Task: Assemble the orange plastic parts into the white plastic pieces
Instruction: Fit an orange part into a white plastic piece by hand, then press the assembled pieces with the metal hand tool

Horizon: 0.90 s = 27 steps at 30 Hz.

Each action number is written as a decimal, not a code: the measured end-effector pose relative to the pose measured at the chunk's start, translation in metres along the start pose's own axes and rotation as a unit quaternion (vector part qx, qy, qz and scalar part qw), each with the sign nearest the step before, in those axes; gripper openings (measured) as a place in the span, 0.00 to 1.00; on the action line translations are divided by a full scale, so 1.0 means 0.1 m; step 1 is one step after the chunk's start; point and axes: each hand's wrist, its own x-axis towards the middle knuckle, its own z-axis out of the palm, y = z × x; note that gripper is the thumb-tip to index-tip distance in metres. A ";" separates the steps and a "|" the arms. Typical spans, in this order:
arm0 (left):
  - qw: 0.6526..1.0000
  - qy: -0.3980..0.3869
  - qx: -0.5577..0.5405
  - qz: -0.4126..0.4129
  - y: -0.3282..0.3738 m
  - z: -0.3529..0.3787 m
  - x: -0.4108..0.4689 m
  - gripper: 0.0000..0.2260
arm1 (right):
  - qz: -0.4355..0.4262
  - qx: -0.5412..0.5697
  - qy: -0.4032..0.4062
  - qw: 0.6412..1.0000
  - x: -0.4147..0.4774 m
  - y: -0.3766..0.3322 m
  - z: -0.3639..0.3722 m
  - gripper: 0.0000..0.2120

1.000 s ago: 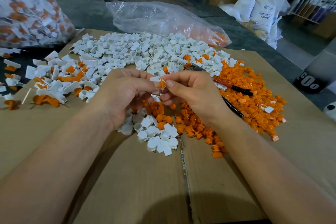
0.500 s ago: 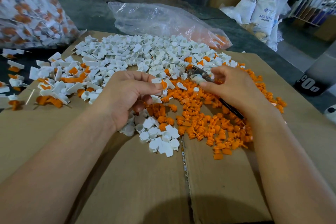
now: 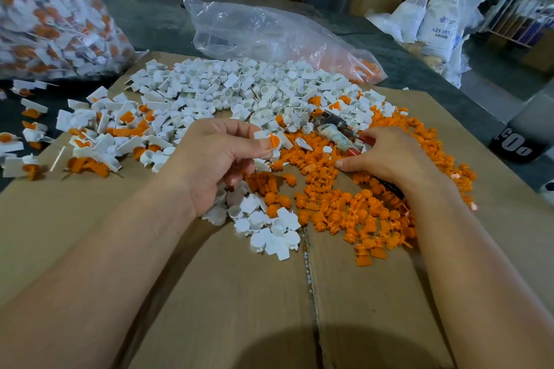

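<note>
Orange part (image 3: 273, 140) stands edge-on in the white piece (image 3: 261, 134) that my left hand (image 3: 215, 159) has pinched between thumb and forefinger, just above the middle of the frame. The other fingers are curled under it. The pair is lifted clear of the heaps, and the orange looks only partly seated, though at this size I cannot be sure.

To the right of that pinch lies a pair of pliers (image 3: 335, 129). Its long axis runs from the metal nose at upper left down to the handles at lower right. One handle is red, and a dark one passes beneath my right wrist. My right hand (image 3: 392, 159) rests over those handles on the loose orange heap (image 3: 344, 207), thumb stretched flat toward the centre and fingers bent near the red handle. I cannot tell whether they have closed on it or only lie against it.

The next move turns on this line. The nose of the pliers points up and left, roughly toward the held piece, and is just beside it, so I judge a short swing of the right hand would bring the two together. The right hand is the nearer one to the tool and the orange heap. The left is nearer to the finished pieces (image 3: 99, 144) at the left of the frame.
</note>
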 end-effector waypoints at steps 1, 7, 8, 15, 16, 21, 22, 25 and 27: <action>1.000 -0.001 -0.001 0.002 0.00 0.00 0.00 0.06 | -0.005 0.000 0.017 1.000 -0.01 -0.01 -0.01 0.34; 0.999 0.017 -0.033 0.013 0.00 0.00 0.00 0.05 | -0.054 0.045 0.132 0.989 -0.11 -0.02 -0.09 0.18; 0.999 0.025 -0.042 0.014 0.00 0.00 0.00 0.06 | -0.065 0.070 0.155 0.983 -0.12 -0.04 -0.11 0.16; 0.986 0.079 -0.118 0.083 0.00 0.05 0.03 0.07 | -0.168 0.073 0.263 0.947 -0.24 -0.20 -0.12 0.07; 0.984 0.085 -0.122 0.092 0.00 0.06 0.03 0.07 | -0.179 0.046 0.274 0.944 -0.26 -0.22 -0.12 0.07; 0.978 0.096 -0.143 0.114 0.00 0.09 0.04 0.09 | -0.236 0.002 0.216 0.947 -0.35 -0.37 -0.06 0.12; 0.978 0.097 -0.145 0.117 0.00 0.09 0.04 0.09 | -0.243 0.003 0.202 0.949 -0.36 -0.39 -0.04 0.12; 0.977 0.099 -0.145 0.122 0.00 0.10 0.05 0.08 | -0.250 0.021 0.171 0.953 -0.39 -0.43 0.01 0.14; 0.977 0.101 -0.145 0.122 0.00 0.11 0.05 0.07 | -0.253 0.043 0.157 0.954 -0.40 -0.45 0.02 0.18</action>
